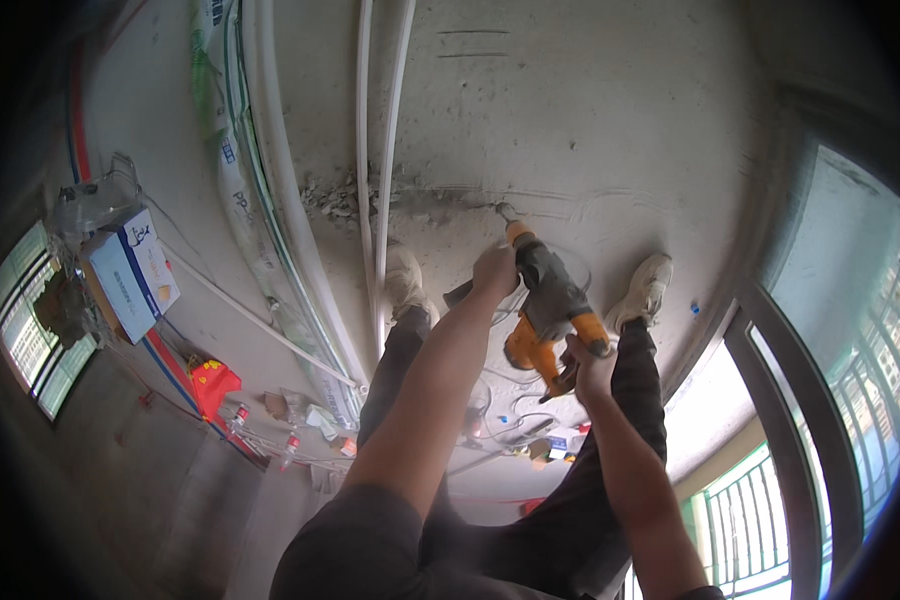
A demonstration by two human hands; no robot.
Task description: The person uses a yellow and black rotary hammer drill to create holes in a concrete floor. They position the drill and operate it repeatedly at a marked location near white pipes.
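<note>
Both of my hands hold a yellow and black rotary hammer drill. My left hand is wrapped round its side handle near the front. At the rear, my right hand grips the main handle. The bit points away from me, its tip at a rough chipped groove in the bare concrete floor. Grey rubble lies along the groove's left end. My feet stand apart on either side of the drill, in dusty light shoes.
Long white pipes and a plastic-wrapped pipe bundle run along the left. Farther left are a white and blue box and a red bag. A cable trails behind the drill. A framed glass door stands at the right.
</note>
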